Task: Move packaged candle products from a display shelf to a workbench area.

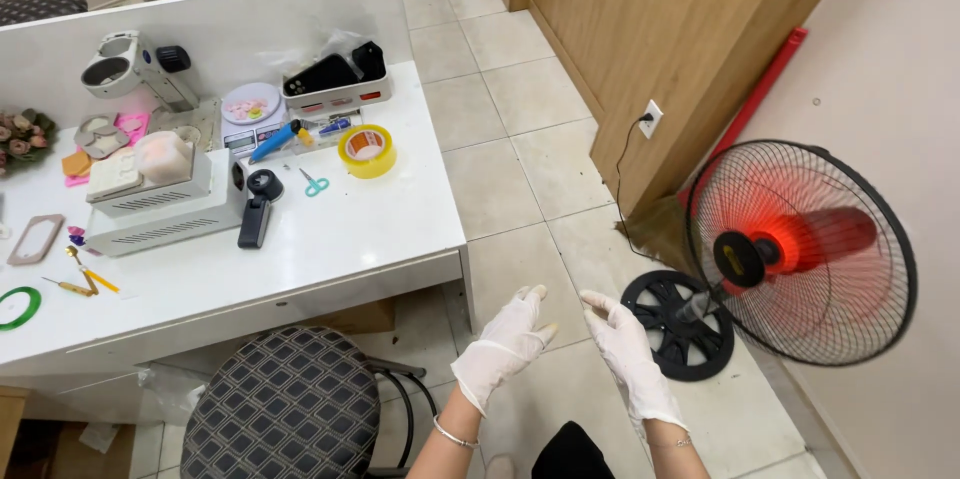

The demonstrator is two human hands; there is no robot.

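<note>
Nearest the camera I see a stool (285, 409) with a dark chequered seat, tucked under the front edge of the worktop (330, 239). Just beyond it, both hands are raised over the tiled floor, gloved in thin white. Left hand (507, 342) is released, fingers loosely spread, grasping nothing. Right hand (622, 337) is likewise released and empty, palm turned inward toward the left.

Closest to the right hand is a fan (800, 251), standing on the floor well apart from the worktop's right edge. Its black round base (680, 324) lies just beside the right hand; the wire cage tilts toward the wall, with a red motor housing behind it. A cord runs up to a wall socket (651, 119).

In my judgement, any handling of the fan is best begun at the base or stem, not the cage, with both gloves seated snugly first.

Packages and labels: a yellow tape roll (367, 150) with a red-and-white inner label sits near the right rear corner of the worktop. A white tray (337, 82) with a red strip label holds dark items at the rear edge. A white box unit (165, 209) sits centre-left of the worktop, small teal scissors (315, 183) to its right. A green tape ring (18, 306) lies at the left front edge.
</note>
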